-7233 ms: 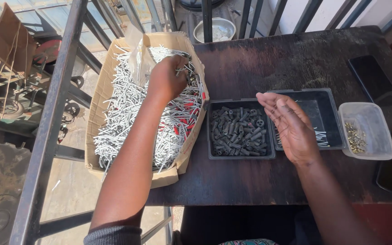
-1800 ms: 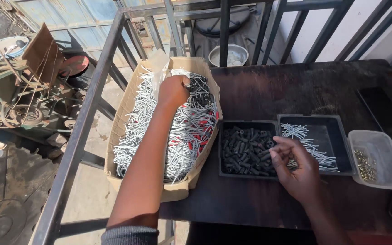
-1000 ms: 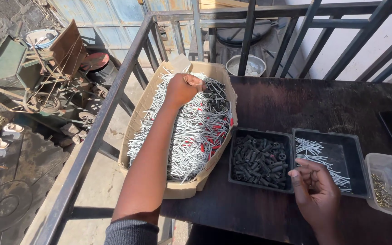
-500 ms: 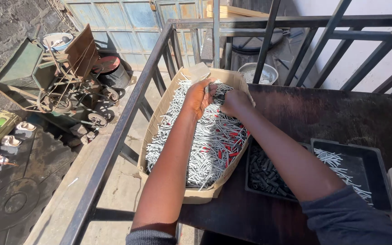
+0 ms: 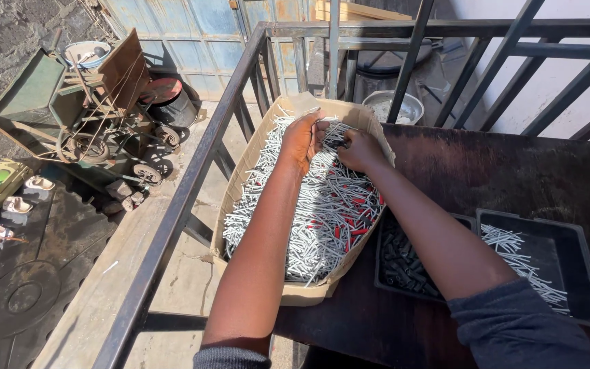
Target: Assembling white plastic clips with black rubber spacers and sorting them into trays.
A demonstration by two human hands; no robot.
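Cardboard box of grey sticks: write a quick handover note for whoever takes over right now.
Left hand and right hand: both at the far end of the cardboard box, fingers in the grey sticks; whether either grips any is unclear.
Box overhangs the table's left edge.
Done: black pieces fill the left tray; a few grey sticks lie in the right tray.
Left: most sticks remain in the box.

Under both hands (image 5: 332, 143) the tan cardboard box (image 5: 295, 290) holds pale grey sticks (image 5: 308, 225) flecked with red ones (image 5: 349, 225). Right of the hands, the black trays (image 5: 575, 236) sit on a dark brown tabletop (image 5: 500, 171). The sleeves (image 5: 520, 328) are dark blue-grey.
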